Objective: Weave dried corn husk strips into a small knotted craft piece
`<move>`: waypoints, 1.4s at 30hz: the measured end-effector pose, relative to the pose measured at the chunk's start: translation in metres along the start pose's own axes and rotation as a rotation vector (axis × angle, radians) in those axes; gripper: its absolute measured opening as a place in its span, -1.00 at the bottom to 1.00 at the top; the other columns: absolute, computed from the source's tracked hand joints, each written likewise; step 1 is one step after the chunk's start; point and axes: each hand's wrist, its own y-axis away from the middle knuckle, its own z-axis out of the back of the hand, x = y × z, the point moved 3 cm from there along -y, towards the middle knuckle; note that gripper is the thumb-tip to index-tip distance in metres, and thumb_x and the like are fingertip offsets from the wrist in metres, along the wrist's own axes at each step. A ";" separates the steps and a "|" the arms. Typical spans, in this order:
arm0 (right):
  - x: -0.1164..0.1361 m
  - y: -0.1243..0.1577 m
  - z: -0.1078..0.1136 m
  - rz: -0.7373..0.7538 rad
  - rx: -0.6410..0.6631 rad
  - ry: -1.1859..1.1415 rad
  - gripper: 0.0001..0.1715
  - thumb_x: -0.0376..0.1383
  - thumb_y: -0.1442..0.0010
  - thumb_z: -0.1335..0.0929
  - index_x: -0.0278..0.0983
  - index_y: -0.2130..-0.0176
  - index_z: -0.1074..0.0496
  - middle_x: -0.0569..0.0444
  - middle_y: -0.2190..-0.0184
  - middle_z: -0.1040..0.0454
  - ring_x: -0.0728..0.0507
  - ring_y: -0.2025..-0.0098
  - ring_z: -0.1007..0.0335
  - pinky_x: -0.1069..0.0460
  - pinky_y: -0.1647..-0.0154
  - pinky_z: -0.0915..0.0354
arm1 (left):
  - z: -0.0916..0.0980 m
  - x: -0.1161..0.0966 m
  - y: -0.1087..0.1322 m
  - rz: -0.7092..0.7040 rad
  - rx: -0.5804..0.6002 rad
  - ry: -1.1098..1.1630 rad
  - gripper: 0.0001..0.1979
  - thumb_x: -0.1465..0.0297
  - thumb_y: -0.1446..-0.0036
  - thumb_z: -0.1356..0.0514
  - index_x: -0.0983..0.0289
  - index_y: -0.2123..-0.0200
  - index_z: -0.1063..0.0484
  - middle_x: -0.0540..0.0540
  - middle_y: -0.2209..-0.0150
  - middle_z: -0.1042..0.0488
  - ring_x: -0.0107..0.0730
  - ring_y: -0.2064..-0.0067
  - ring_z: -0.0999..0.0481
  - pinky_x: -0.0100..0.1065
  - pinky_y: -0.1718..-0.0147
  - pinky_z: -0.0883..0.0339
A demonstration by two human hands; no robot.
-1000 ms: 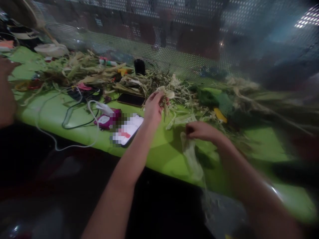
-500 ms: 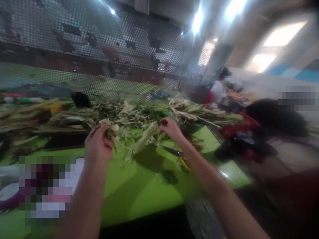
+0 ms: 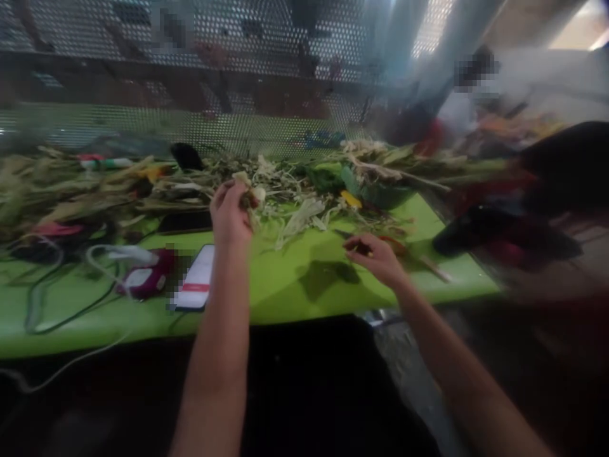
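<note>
moved off the pale husk [image 3: 301,219] toward the worktop's [image 3: 276,279] far edge, the right hand [image 3: 367,252] is half-curled, its hold unclear, while a small bundle [image 3: 258,194] is pinched in the left hand [image 3: 231,209], presumably to stay gathered.

Between the left hand [image 3: 232,206] and the right hand [image 3: 373,257], green tabletop [image 3: 276,285] lies open to the front edge. Heaped dried husks [image 3: 304,216] bar the back; a lit phone [image 3: 198,276] and purple device [image 3: 151,279] obstruct the left.
</note>
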 end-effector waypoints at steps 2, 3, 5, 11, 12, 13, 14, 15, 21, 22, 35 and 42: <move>-0.009 0.019 -0.005 -0.028 0.002 0.019 -0.67 -0.10 -0.15 -0.42 -0.25 0.15 -0.52 0.07 0.33 -0.45 -0.07 0.38 -0.30 0.04 0.34 -0.23 | -0.007 -0.014 0.014 -0.072 0.096 -0.062 -0.81 0.30 0.05 -0.35 0.21 0.45 -0.39 -0.07 0.52 -0.47 -0.57 0.55 -0.39 -0.53 0.60 -0.26; -0.012 0.025 -0.008 -0.032 0.003 0.034 -0.64 -0.09 -0.13 -0.43 -0.25 0.14 -0.52 0.06 0.32 -0.44 -0.08 0.37 -0.31 0.03 0.32 -0.25 | -0.010 -0.019 0.024 -0.074 0.174 -0.116 -0.82 0.32 0.06 -0.36 0.22 0.45 -0.41 -0.05 0.52 -0.47 -0.56 0.55 -0.39 -0.53 0.60 -0.26; -0.017 0.034 -0.014 -0.005 -0.004 0.078 -0.61 -0.08 -0.12 -0.44 -0.24 0.11 -0.51 0.03 0.25 -0.43 -0.11 0.32 -0.34 0.00 0.24 -0.29 | -0.015 -0.022 0.046 -0.040 0.343 -0.231 -0.83 0.35 0.09 -0.37 0.24 0.45 -0.45 -0.02 0.51 -0.48 -0.55 0.55 -0.39 -0.53 0.58 -0.27; -0.013 0.038 -0.027 0.150 0.046 0.265 -0.53 -0.18 -0.09 -0.45 -0.28 0.01 -0.47 -0.09 0.09 -0.43 -0.22 0.10 -0.37 -0.09 0.05 -0.29 | -0.003 0.021 0.110 0.209 0.596 -0.319 -0.80 0.33 0.09 -0.36 0.31 0.41 -0.49 0.03 0.47 -0.51 -0.55 0.49 -0.44 -0.51 0.48 -0.31; -0.013 0.037 -0.028 0.164 0.054 0.287 -0.55 -0.21 -0.08 -0.45 -0.28 0.02 -0.47 -0.09 0.10 -0.44 -0.23 0.09 -0.37 -0.10 0.03 -0.28 | 0.000 0.031 0.116 0.255 0.602 -0.303 -0.79 0.32 0.09 -0.35 0.32 0.39 -0.49 0.04 0.46 -0.52 -0.55 0.48 -0.45 -0.50 0.46 -0.32; -0.013 0.036 -0.028 0.178 0.060 0.296 -0.59 -0.25 -0.08 -0.43 -0.29 0.04 -0.48 -0.08 0.13 -0.46 -0.23 0.09 -0.37 -0.10 0.03 -0.27 | 0.003 0.040 0.120 0.295 0.599 -0.283 -0.78 0.31 0.08 -0.35 0.32 0.37 -0.49 0.04 0.43 -0.52 -0.55 0.48 -0.45 -0.50 0.44 -0.31; -0.014 0.036 -0.029 0.190 0.063 0.289 -0.65 -0.27 -0.09 -0.41 -0.29 0.08 -0.50 -0.07 0.16 -0.48 -0.22 0.10 -0.38 -0.09 0.04 -0.27 | 0.004 0.048 0.123 0.333 0.599 -0.271 -0.77 0.31 0.08 -0.35 0.32 0.37 -0.48 0.05 0.41 -0.53 -0.56 0.47 -0.45 -0.49 0.44 -0.31; -0.016 0.035 -0.029 0.197 0.055 0.270 -0.71 -0.30 -0.10 -0.40 -0.29 0.13 -0.51 -0.06 0.19 -0.49 -0.21 0.12 -0.39 -0.08 0.05 -0.27 | 0.004 0.055 0.124 0.365 0.612 -0.268 -0.76 0.31 0.08 -0.36 0.33 0.36 -0.49 0.07 0.37 -0.54 -0.56 0.47 -0.45 -0.48 0.43 -0.31; -0.032 0.031 -0.027 0.161 -0.073 0.130 -0.75 -0.33 -0.06 -0.38 -0.27 0.21 -0.56 -0.02 0.25 -0.55 -0.18 0.19 -0.43 -0.08 0.08 -0.29 | -0.011 0.086 0.134 0.430 0.759 -0.250 -0.73 0.30 0.14 -0.39 0.35 0.40 -0.49 0.13 0.22 -0.56 -0.58 0.45 -0.39 -0.44 0.40 -0.29; -0.034 0.030 -0.027 0.159 -0.084 0.117 -0.75 -0.32 -0.06 -0.39 -0.27 0.20 -0.56 -0.01 0.26 -0.55 -0.18 0.20 -0.43 -0.07 0.10 -0.29 | -0.013 0.091 0.136 0.440 0.776 -0.268 -0.73 0.30 0.15 -0.39 0.34 0.40 -0.49 0.13 0.22 -0.56 -0.56 0.43 -0.40 -0.43 0.39 -0.30; -0.034 0.028 -0.026 0.199 -0.139 0.084 -0.75 -0.22 -0.14 -0.39 -0.28 0.18 -0.54 -0.04 0.25 -0.54 -0.16 0.23 -0.42 -0.05 0.17 -0.32 | -0.009 0.103 0.140 0.340 0.793 -0.431 -0.81 0.34 0.11 -0.38 0.30 0.41 -0.50 0.01 0.47 -0.45 -0.49 0.44 -0.35 -0.41 0.40 -0.23; -0.035 0.024 -0.025 0.184 -0.135 0.146 -0.75 -0.29 -0.11 -0.38 -0.30 0.19 -0.56 -0.02 0.26 -0.53 -0.15 0.26 -0.42 -0.03 0.17 -0.31 | -0.008 0.099 0.132 0.372 0.653 -0.258 -0.75 0.32 0.11 -0.37 0.33 0.38 -0.47 0.02 0.41 -0.50 -0.55 0.41 -0.41 -0.45 0.34 -0.28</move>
